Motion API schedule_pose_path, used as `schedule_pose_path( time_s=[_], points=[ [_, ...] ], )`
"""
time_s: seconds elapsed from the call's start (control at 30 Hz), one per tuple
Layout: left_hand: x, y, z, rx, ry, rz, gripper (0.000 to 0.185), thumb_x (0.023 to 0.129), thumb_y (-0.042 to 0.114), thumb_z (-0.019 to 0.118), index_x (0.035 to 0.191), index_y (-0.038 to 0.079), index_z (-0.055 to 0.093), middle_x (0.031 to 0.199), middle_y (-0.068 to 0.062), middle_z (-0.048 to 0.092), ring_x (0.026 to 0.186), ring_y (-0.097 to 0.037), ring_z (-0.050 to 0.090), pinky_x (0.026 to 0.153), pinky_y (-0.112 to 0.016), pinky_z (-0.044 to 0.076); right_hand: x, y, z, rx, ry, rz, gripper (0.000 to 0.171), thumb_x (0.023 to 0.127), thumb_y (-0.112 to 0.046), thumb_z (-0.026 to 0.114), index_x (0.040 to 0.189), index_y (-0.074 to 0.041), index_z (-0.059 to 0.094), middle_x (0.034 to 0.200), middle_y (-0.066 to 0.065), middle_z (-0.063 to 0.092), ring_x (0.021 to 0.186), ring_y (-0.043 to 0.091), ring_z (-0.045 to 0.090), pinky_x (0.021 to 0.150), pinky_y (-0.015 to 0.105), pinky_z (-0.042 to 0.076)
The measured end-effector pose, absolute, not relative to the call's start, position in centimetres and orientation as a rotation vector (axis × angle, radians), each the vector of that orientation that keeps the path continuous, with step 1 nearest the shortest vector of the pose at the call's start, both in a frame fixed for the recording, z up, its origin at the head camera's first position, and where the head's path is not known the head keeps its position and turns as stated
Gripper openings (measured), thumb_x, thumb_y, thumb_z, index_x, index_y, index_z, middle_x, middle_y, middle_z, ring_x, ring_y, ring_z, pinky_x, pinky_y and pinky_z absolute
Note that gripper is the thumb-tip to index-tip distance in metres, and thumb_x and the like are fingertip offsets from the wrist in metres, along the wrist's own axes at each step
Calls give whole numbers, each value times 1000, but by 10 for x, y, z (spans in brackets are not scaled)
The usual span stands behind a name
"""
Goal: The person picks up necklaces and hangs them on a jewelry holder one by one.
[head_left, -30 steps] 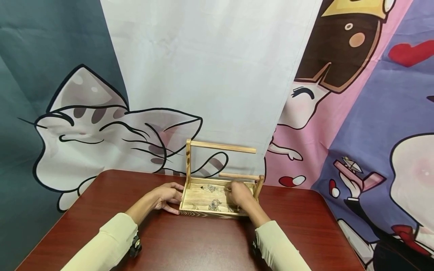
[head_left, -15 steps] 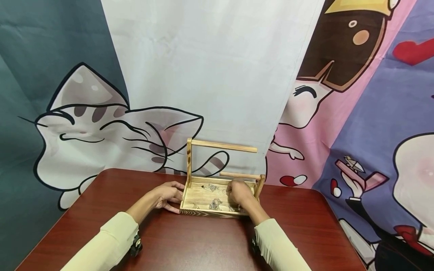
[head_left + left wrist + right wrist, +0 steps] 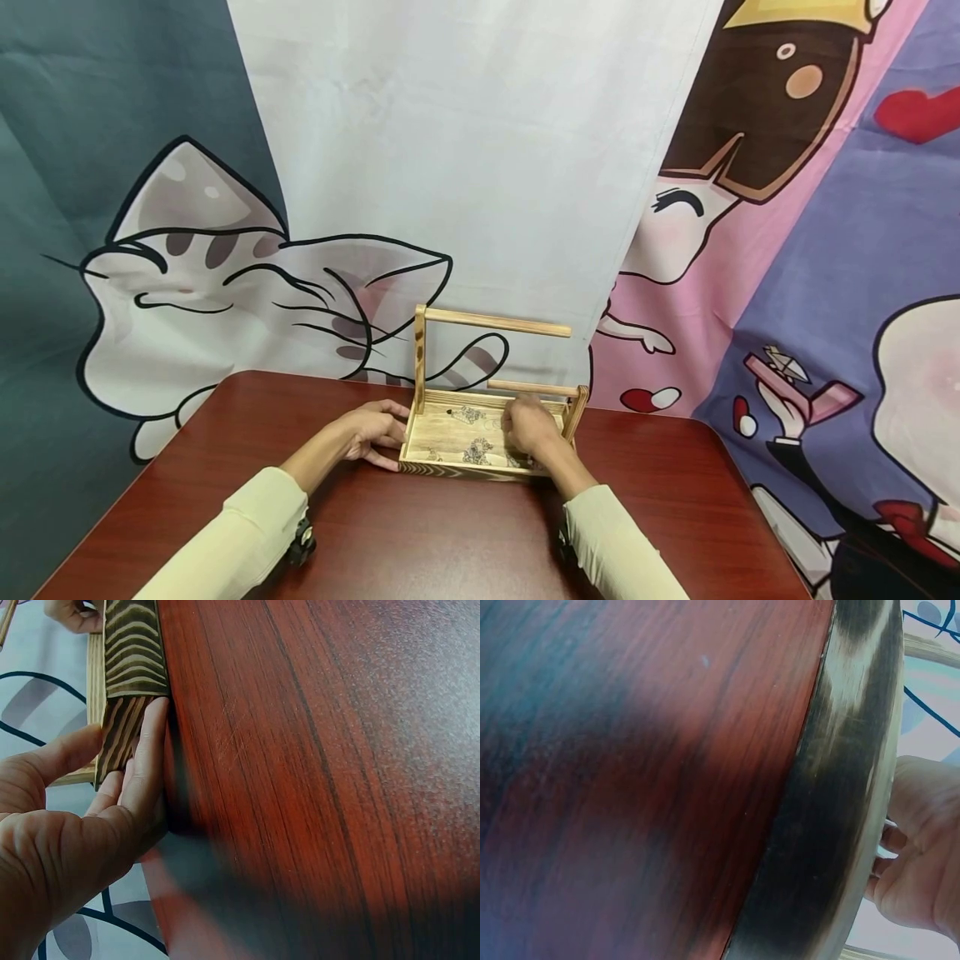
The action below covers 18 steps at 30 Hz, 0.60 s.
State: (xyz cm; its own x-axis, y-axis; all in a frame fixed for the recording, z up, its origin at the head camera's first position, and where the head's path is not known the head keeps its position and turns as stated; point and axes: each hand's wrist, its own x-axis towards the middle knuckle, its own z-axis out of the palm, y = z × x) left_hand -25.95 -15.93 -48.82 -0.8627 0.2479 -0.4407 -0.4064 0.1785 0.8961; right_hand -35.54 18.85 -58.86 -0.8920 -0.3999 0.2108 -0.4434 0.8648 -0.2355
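A shallow wooden tray [image 3: 442,437] with striped, burnt-grain sides sits on the table. Its pale floor carries dark printed figures. My left hand [image 3: 369,433] holds the tray's left end; in the left wrist view the thumb lies at one edge and the fingers along the end wall [image 3: 124,735]. Inside the right half of the tray is my right hand [image 3: 531,427], with its fingers bent down toward the floor. In the right wrist view that hand [image 3: 926,847] shows beyond the dark front wall [image 3: 802,825]. Its fingertips are hidden, so I cannot tell whether they pinch anything.
A post [image 3: 420,358] rises at the tray's left end, with a rod [image 3: 498,322] reaching right from its top. At the right end a leaning post [image 3: 576,412] bears a lower rod [image 3: 532,387]. Behind the reddish table [image 3: 450,533] hangs a cartoon-print cloth [image 3: 480,167].
My right hand's fingers shift slightly within the tray and show less of their tips. The left hand keeps its place on the end. The head view drifts a little.
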Motion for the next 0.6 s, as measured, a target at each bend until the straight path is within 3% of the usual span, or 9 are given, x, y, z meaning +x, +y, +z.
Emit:
schedule_pose_path(
  time_s=[0.17,0.33,0.47,0.53,0.6],
  points=[
    [-259,-159,-487,-148,1965,1731,65,92,-12,62,154,-4,42,143,-30,68,112,-30,75,84,-55,73,-357,191,-592,664,-2836,508,30,73,-2,74,81,-30,65,92,-7,61,97,20,60,89,41,60],
    [-260,-158,-487,-154,1965,1731,65,92,-12,62,154,-4,42,141,-29,68,114,-32,75,85,-56,73,-326,179,-544,633,-2908,570,27,78,5,67,87,-20,62,94,1,62,98,25,61,96,45,60],
    [-260,-158,-487,-155,1969,1728,66,92,-12,62,154,-4,42,141,-29,69,113,-31,75,84,-56,73,-327,180,-545,622,-2884,617,18,90,-3,62,89,-20,58,96,1,62,105,28,63,105,49,59],
    [-260,-158,-487,-154,1971,1726,66,92,-13,61,154,-4,42,141,-29,69,112,-30,75,84,-56,73,-330,182,-549,638,-2875,587,8,100,-13,59,94,-16,60,102,6,67,112,33,67,113,53,57],
    [-259,-159,-487,-153,1971,1727,66,91,-13,61,154,-4,42,141,-29,69,111,-30,75,84,-56,73,-334,184,-554,662,-2860,619,13,107,-21,55,99,-15,63,110,10,71,119,38,69,115,56,57]
  ],
)
